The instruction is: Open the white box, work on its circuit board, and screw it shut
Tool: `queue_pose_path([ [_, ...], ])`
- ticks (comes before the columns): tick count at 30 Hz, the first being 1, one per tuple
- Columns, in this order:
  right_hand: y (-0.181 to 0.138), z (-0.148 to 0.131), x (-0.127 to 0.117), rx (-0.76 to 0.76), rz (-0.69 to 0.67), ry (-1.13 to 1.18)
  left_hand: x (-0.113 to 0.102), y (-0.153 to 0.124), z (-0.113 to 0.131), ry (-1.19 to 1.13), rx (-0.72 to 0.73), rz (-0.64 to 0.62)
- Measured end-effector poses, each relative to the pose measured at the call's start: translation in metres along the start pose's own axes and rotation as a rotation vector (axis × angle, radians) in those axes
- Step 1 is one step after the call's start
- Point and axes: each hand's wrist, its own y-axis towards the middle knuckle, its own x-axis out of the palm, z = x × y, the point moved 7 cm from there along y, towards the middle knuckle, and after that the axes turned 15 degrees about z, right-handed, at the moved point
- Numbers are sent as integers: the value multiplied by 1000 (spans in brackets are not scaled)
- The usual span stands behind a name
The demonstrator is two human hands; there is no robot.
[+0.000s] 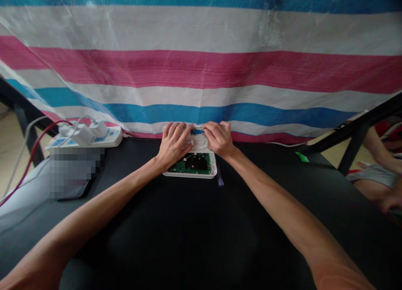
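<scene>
A white plastic casing [190, 175] lies on the black table, with a green circuit board [205, 166] exposed in its near half. Behind the board is a pale plastic cover [200, 146] with a blue patch near its far edge; I cannot tell whether the two are joined. My left hand [176, 141] curls over the cover's left side, thumb pointing inward. At the right side, my right hand [220, 138] has its fingers bent together on the cover's far edge. What lies under the fingertips is hidden. A screwdriver-like tool with a bluish handle [220, 179] rests right of the casing.
At the left stands a white power strip [114, 136] with plugged-in chargers and cables. A dark, partly pixelated flat object [83, 191] lies before it. A green scrap [302, 157] is at the right. Striped sheeting [201, 68] hangs behind; another person [377, 177] sits beyond the right edge.
</scene>
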Motion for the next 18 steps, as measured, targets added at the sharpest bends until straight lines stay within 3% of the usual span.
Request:
queue_pose_path([
  [9,1,-13,-33,136,107,-78,1,-2,-4,-3,-46,21],
  [14,5,-30,-46,238,-47,-4,-1,-3,-6,-15,-60,21],
  [18,5,-43,-36,245,-208,133,-5,0,-7,-8,-77,22],
])
